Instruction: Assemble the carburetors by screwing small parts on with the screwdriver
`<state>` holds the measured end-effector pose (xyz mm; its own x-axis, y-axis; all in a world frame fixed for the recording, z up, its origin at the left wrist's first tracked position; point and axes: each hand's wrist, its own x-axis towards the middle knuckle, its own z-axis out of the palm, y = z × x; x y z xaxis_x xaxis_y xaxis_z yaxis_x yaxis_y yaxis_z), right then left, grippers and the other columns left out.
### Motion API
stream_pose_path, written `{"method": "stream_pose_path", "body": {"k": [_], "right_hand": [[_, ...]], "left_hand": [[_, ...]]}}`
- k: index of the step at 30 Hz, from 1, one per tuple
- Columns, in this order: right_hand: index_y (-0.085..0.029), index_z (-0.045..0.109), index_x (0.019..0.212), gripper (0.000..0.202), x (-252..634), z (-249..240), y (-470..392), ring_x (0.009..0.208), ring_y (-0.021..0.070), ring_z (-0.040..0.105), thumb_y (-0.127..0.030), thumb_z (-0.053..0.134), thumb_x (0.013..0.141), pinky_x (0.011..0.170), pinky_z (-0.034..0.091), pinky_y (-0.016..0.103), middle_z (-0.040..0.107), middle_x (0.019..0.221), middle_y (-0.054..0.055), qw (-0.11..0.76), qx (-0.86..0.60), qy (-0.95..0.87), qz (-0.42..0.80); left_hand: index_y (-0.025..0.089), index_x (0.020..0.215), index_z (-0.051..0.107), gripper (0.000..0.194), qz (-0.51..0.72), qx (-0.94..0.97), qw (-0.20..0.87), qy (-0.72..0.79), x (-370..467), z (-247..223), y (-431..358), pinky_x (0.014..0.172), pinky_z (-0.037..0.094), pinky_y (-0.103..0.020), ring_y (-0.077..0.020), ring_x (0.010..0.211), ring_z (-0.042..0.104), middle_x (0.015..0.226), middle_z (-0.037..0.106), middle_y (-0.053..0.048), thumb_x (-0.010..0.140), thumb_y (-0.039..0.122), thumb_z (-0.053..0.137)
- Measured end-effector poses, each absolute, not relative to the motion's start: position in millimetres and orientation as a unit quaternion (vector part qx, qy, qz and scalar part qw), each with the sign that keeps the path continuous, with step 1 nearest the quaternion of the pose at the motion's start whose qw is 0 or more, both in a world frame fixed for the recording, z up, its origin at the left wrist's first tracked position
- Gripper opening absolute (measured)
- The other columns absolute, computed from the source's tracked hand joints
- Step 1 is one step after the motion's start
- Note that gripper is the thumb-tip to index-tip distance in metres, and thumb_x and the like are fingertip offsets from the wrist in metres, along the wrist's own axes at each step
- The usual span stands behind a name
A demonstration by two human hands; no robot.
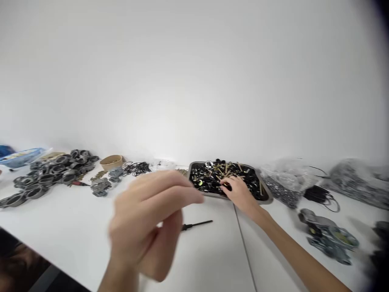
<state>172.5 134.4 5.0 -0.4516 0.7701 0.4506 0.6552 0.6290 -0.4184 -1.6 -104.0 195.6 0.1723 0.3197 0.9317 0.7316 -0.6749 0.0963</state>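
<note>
My left hand [146, 219] is raised above the table in the foreground, blurred by motion. Its fingers are bent and the thumb comes up beneath them; whatever they pinch, if anything, is hidden. Behind it, a thin dark screwdriver [197, 224] lies on the table, its handle end covered by the hand. My right hand [238, 192] reaches over the front rim of a grey metal tray [267, 194]. Its fingers are curled among a heap of black and brass-coloured small parts [209, 178]. What sits between the fingertips is too small to make out.
Grey ring-shaped castings [57, 170] are piled at left, with a red-handled tool [79, 183] beside them. A tan bowl [111, 162] and black rubber rings [136, 168] stand farther back. Plastic bags of parts [284, 186] and a grey metal assembly [330, 235] lie at right.
</note>
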Motion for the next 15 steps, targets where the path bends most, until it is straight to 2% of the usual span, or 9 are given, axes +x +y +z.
{"method": "stream_pose_path", "body": {"k": [6,9,13,15], "right_hand": [[-0.022,0.068,0.083,0.019,174,5,139,0.091,0.0276,0.060,-0.027,0.050,0.077,0.078,0.047,0.039,0.066,0.091,0.008,0.326,-0.433,-0.830,0.130],[-0.022,0.066,0.077,0.019,176,10,140,0.082,0.0252,0.061,-0.026,0.047,0.077,0.073,0.047,0.037,0.066,0.087,0.008,0.347,-0.418,-0.828,0.137],[-0.020,0.066,0.080,0.019,176,17,139,0.076,0.0238,0.062,-0.024,0.047,0.079,0.071,0.047,0.036,0.067,0.083,0.008,0.377,-0.396,-0.826,0.135],[-0.019,0.065,0.079,0.018,175,23,136,0.076,0.0243,0.063,-0.023,0.048,0.080,0.071,0.048,0.037,0.067,0.082,0.009,0.382,-0.392,-0.826,0.134]], "left_hand": [[0.018,0.078,0.061,0.029,-0.476,-0.809,0.080,-0.335,-6,191,-76,0.045,0.037,-0.026,-0.0107,0.050,0.048,0.063,0.058,-0.001,0.077,0.001,0.037],[0.016,0.078,0.061,0.029,-0.479,-0.812,0.008,-0.332,-2,175,-52,0.051,0.040,-0.024,-0.0106,0.058,0.052,0.067,0.061,-0.001,0.075,-0.001,0.037],[0.016,0.074,0.062,0.031,-0.483,-0.775,-0.081,-0.400,-7,109,-12,0.057,0.045,-0.022,-0.0108,0.065,0.057,0.074,0.066,-0.003,0.076,-0.002,0.037],[0.015,0.076,0.063,0.033,-0.491,-0.743,-0.054,-0.452,-13,65,3,0.059,0.045,-0.022,-0.0118,0.067,0.058,0.075,0.065,-0.004,0.075,-0.004,0.036]]}}
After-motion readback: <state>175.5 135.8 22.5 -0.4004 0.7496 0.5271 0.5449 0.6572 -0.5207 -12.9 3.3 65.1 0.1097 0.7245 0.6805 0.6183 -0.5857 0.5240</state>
